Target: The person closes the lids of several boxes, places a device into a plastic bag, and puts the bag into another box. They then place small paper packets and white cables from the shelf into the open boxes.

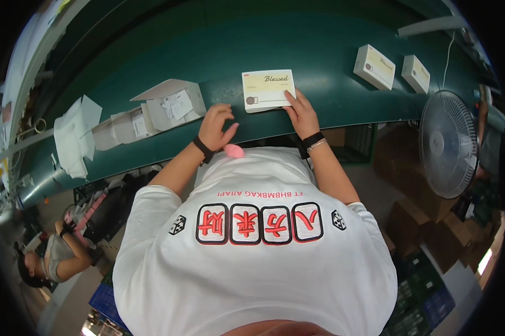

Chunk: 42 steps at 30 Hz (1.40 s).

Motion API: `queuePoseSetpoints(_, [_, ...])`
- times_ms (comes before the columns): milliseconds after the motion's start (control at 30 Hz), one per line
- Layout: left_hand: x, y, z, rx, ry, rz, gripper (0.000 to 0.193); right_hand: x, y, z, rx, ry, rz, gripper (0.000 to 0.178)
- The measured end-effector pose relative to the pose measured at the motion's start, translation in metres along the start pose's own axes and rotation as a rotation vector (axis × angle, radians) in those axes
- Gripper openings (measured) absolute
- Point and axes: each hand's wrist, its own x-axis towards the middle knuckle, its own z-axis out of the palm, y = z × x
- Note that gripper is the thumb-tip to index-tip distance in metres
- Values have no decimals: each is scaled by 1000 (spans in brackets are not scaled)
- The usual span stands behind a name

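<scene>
A closed white and pale yellow box [268,88] lies on the green tabletop [314,50] in front of me. My right hand [303,116] grips its near right corner, with fingers over the top face. My left hand [215,127] is at the table's near edge, left of the box and apart from it. Its fingers are loosely bent, the thumb stands away, and I see nothing in it. A small pink object [234,151] sits by my left wrist. Left of that hand stands an open white box [193,101] with a white cable and a paper inside.
Another open box [130,127] and white sheets of packing material [73,140] lie farther left. Two closed boxes [375,68] stand at the far right. A round fan [448,144] is beside the table's right end. A person [62,255] is at the lower left.
</scene>
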Motion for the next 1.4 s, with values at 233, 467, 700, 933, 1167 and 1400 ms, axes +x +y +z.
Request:
queuePoseSetpoints(233, [82, 2, -7, 379, -196, 105, 61, -12, -6, 14, 14, 80, 36, 44])
queuePoseSetpoints(467, [75, -10, 12, 475, -263, 76, 64, -24, -10, 21, 41, 206, 127, 40])
queuePoseSetpoints(700, [72, -11, 15, 462, -209, 69, 62, -26, -17, 30, 59, 303, 222, 37])
queuePoseSetpoints(933, [70, -7, 19, 359, -175, 14, 60, -29, -11, 37, 7, 339, 158, 37])
queuePoseSetpoints(1167, [73, 1, 26, 391, -60, 28, 59, -34, -10, 44, -2, 349, 211, 35])
queuePoseSetpoints(1400, [72, -4, 36, 398, -63, -18, 61, -32, -12, 44, -4, 355, 222, 35])
